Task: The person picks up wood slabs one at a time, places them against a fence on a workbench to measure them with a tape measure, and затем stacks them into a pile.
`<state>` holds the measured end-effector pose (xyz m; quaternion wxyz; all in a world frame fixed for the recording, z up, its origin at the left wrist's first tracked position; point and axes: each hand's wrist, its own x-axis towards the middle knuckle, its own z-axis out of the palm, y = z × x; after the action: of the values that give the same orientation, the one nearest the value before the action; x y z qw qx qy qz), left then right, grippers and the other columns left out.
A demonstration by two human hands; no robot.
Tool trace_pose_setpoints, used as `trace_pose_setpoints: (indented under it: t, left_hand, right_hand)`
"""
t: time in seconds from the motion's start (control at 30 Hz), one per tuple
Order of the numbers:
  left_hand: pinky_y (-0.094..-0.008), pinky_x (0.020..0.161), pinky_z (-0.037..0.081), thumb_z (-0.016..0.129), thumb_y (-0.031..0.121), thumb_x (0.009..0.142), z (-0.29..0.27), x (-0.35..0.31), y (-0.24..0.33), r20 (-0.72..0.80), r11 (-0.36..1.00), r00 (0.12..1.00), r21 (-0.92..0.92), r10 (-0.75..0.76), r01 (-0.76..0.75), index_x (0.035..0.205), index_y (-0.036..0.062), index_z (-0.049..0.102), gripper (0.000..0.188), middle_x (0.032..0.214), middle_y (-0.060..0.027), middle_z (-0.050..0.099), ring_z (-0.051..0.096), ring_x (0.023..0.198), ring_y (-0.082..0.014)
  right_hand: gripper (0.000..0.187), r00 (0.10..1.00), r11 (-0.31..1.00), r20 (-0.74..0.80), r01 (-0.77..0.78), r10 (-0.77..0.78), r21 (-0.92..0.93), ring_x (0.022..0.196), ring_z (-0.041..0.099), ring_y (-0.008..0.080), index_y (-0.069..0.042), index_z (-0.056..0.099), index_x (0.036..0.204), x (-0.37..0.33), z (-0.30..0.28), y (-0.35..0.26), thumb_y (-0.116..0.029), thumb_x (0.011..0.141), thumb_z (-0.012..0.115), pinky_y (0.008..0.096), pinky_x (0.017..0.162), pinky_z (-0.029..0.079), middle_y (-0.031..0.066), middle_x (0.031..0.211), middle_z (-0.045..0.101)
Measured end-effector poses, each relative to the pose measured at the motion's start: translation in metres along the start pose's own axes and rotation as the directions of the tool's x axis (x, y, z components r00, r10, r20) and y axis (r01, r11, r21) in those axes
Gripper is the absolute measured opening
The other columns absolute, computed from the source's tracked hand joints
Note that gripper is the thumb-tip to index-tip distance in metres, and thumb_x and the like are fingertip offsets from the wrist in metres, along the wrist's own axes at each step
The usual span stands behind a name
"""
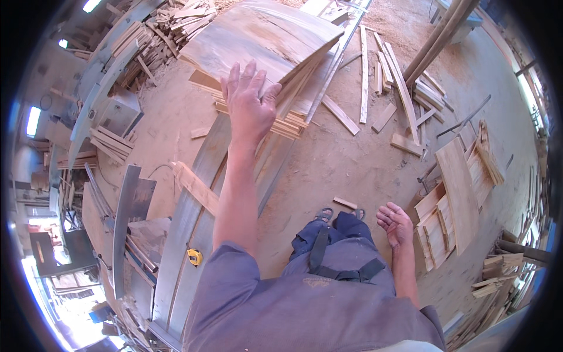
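My left hand [250,102] is stretched forward, its fingers spread on the near edge of a stack of wide wooden boards [258,35]. The boards lie one on another, their near edges slightly uneven, on a long grey metal bed [202,170]. My right hand [395,224] hangs at my right side, palm partly turned up. Its fingers are loosely bent and hold nothing. Nearest to it is a wooden box-like piece [434,220] with a loose plank [457,193] leaning across it.
A yellow tape measure [194,256] and a wood strip [196,188] lie on the metal bed. Loose strips [363,76] are scattered over the dusty floor ahead, beside wooden poles [437,44]. Heaped offcuts [182,23] lie far left. A small block [345,203] is by my feet.
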<state>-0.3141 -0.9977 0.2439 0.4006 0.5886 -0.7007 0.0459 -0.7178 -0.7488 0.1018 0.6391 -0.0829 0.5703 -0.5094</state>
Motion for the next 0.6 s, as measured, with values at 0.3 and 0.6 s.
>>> trace_pose_setpoints:
  t: [0.3, 0.6]
  left_hand:
    - [-0.0542, 0.122, 0.021, 0.061, 0.033, 0.099, 0.042, 0.035, -0.012, 0.012, 0.982, 0.999, 0.185, -0.033, 0.031, 0.125, 0.0037, 0.071, 0.040, 0.145, -0.0186, 0.057, 0.040, 0.143, -0.0409]
    - [-0.0487, 0.124, 0.019, 0.079, 0.048, 0.083, 0.023, 0.037, -0.003, 0.215, 0.964, 0.975, 0.266, -0.045, -0.014, 0.139, -0.0027, 0.057, 0.079, 0.158, -0.0214, 0.040, 0.032, 0.148, -0.0403]
  right_hand:
    - [0.038, 0.995, 0.997, -0.093, -0.051, 0.046, -0.052, 0.089, 0.073, 0.0260, 0.002, 0.054, 0.129, 0.041, -0.046, -0.003, -0.008, 0.093, 0.055, 0.0354, 0.076, 0.061, 0.0178, 0.110, 0.071]
    - [0.050, 0.962, 0.971, -0.227, -0.188, 0.152, -0.148, 0.083, 0.073, 0.0224, 0.004, 0.053, 0.137, 0.079, -0.148, -0.007, -0.009, 0.089, 0.058, 0.0321, 0.067, 0.060, 0.0181, 0.110, 0.072]
